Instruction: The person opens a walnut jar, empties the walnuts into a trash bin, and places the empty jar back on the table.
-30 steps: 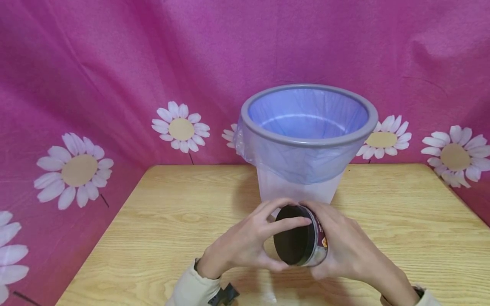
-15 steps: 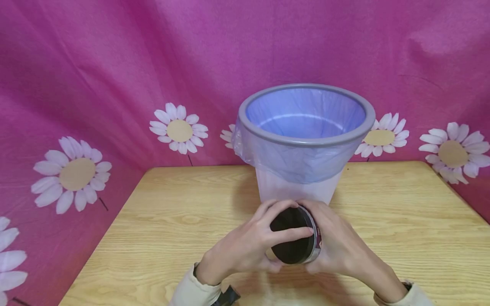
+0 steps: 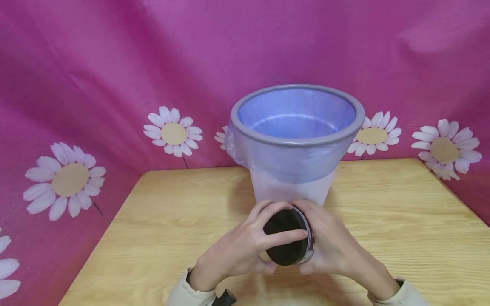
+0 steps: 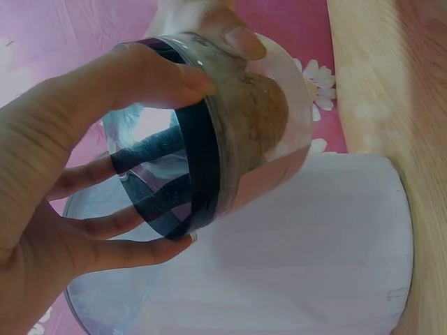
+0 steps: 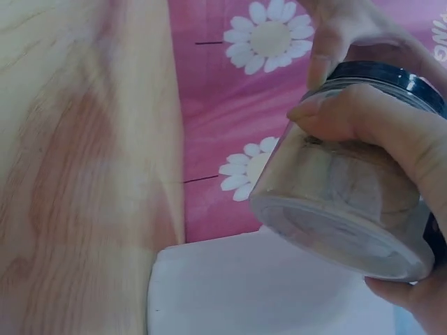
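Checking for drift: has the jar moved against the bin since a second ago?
Yes. The jar has drifted slightly left and closer to the bin base.

Bin (image 3: 294, 140) stands on the table (image 3: 390, 221) dead ahead, touching or just beyond the jar (image 3: 288, 242) that both hands grip, so forward travel at table height is blocked. Bare tabletop is free to the left and right of the bin. Pink backdrop (image 3: 115, 63) closes off rear and sides; the bin's mouth is open from above.
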A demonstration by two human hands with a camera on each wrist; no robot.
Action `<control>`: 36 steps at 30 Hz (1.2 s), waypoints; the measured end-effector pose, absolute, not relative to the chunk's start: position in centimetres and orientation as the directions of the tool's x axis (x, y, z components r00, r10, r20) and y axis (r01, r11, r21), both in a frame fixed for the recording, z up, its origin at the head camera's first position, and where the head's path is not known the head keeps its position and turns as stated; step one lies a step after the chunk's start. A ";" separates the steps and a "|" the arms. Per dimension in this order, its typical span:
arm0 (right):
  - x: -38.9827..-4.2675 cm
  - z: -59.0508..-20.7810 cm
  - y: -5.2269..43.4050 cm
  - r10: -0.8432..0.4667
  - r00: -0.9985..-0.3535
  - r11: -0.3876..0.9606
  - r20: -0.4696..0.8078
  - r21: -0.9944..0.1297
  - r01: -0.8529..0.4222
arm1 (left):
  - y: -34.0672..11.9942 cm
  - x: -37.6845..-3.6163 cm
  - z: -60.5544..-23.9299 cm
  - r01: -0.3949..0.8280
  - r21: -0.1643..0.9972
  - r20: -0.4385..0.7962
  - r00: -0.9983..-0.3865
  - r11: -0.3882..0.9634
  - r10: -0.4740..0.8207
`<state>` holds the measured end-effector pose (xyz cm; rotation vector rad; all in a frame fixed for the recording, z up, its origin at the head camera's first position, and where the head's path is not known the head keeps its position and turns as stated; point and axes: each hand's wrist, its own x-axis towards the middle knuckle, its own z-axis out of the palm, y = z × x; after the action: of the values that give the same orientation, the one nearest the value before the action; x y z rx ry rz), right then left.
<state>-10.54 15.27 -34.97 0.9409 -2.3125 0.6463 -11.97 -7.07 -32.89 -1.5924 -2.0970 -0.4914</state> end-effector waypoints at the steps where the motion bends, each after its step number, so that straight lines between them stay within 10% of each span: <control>1: -10.5 -35.0 15.3 -0.471 -0.600 0.641 0.647 -0.217 -0.737 | -7.1 -12.0 -32.9 0.964 0.011 0.560 -0.225 0.264 0.797; 36: -10.3 -34.6 15.8 -0.492 -0.653 0.672 0.576 -0.226 -0.705 | -7.5 -12.9 -33.3 0.963 0.134 0.568 -0.266 0.232 0.779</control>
<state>-10.31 15.81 -34.62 0.9281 -2.4115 0.6040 -12.91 -7.50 -33.27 -1.6055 -2.1291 -0.6608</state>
